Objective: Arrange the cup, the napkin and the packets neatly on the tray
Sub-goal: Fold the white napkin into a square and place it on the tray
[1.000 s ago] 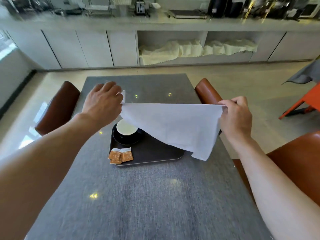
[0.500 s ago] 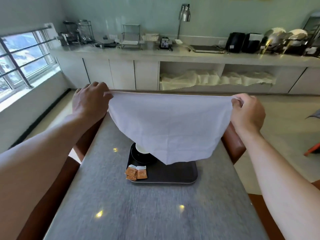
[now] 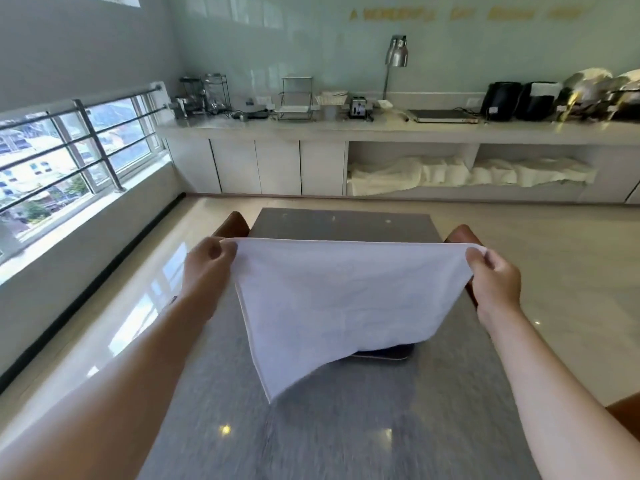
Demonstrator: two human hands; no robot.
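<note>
A white napkin (image 3: 339,306) hangs spread in the air above the grey table (image 3: 346,427), stretched flat along its top edge and drooping to a point at the lower left. My left hand (image 3: 207,268) pinches its left corner. My right hand (image 3: 495,275) pinches its right corner. Only the front right edge of the dark tray (image 3: 384,353) shows under the cloth. The cup and the packets are hidden behind the napkin.
Brown chairs stand at the far left (image 3: 232,225) and far right (image 3: 462,235) of the table, and another at the right edge (image 3: 625,408). A long counter (image 3: 381,128) with appliances runs along the back wall. A barred window (image 3: 69,161) is at the left.
The view has tilted upward. The napkin now hangs lower over the tray and covers the cup and packets, which showed before. Both hands still hold its corners.
</note>
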